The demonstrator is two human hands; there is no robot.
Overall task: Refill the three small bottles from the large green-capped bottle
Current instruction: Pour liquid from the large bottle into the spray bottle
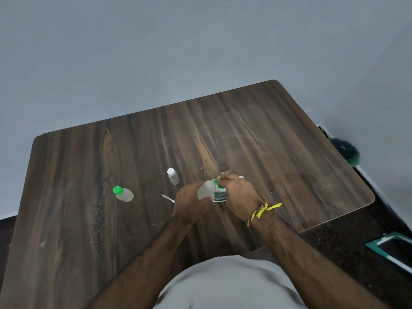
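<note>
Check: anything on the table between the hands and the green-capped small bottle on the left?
Nothing visible. Bare table lies between the left hand and that bottle. A thin stick-like item lies just left of the hand, slightly off the path.

The large bottle (pixel 220 195) is mostly hidden behind the right hand (pixel 239 195) and the small bottle (pixel 206 190) held in the left hand (pixel 189 202); only a strip of its label and a bit of green at its top show. Motion blur smears the right hand's fingertips (pixel 223 175), so their grip on the cap cannot be told. A thin pale object (pixel 168 198) lying just left of the left hand is too small to identify. At the right edge, a teal-framed item (pixel 392 247) on the floor is cut off.
</note>
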